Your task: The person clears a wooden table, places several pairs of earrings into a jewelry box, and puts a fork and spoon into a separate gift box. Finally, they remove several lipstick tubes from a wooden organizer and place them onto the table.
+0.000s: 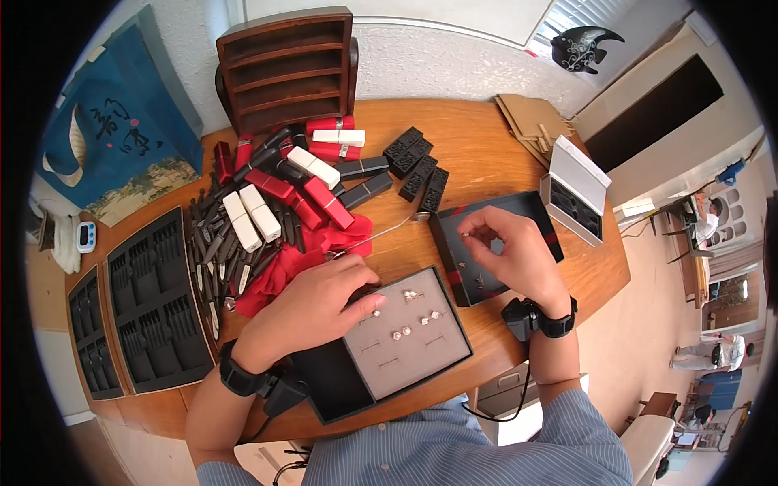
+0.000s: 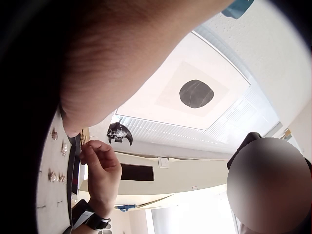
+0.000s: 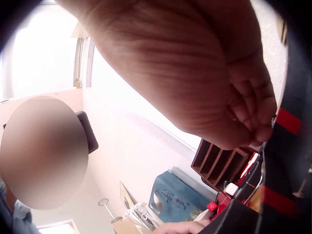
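Two hands work over the bench [image 1: 486,154]. The right hand [image 1: 506,255] is raised above a black tray [image 1: 454,243] with red stripes, its thumb and forefinger pinching a tiny stud [image 1: 464,235]; the other fingers curl loosely. More small pieces lie on the black tray under that hand. The left hand [image 1: 320,304] rests on the near left corner of a grey pad [image 1: 421,352], fingers bent, the fingertips touching the pad's surface; whether it grips anything I cannot tell. The pad sits in a black box [image 1: 332,389] at the bench's front edge and carries several studs [image 1: 401,332] in its upper part, just beside the left fingertips.

Beyond the left hand lies red cloth [image 1: 275,271], and past it a heap of red, white and black cases [image 1: 308,174]. A wooden rack [image 1: 288,69] stands at the back. Slotted black trays [image 1: 154,304] lie far left, and a white box [image 1: 575,190] stands open to the right.
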Tool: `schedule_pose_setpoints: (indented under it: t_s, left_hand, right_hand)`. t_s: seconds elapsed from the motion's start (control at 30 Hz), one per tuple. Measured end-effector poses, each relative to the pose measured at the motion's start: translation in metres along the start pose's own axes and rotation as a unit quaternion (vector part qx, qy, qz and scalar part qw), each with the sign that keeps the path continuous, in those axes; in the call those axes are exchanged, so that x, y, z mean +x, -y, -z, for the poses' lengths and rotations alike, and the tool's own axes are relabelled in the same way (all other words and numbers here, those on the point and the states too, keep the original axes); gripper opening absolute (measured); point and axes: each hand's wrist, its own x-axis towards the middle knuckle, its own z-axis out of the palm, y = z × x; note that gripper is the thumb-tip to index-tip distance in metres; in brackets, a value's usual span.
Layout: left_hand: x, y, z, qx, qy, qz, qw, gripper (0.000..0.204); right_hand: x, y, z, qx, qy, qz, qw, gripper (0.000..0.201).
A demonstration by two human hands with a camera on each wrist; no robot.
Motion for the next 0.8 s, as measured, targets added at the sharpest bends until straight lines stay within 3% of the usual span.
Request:
schedule_pose_setpoints:
  t_s: [0.8]
  left_hand:
    - [0.0001,0.0016,-0.0013,0.003,-0.007,-0.016,1.000,0.028]
  right_hand:
    - [-0.0007,0.0045,-0.0018,-0.001,0.007,0.003,1.000,0.012]
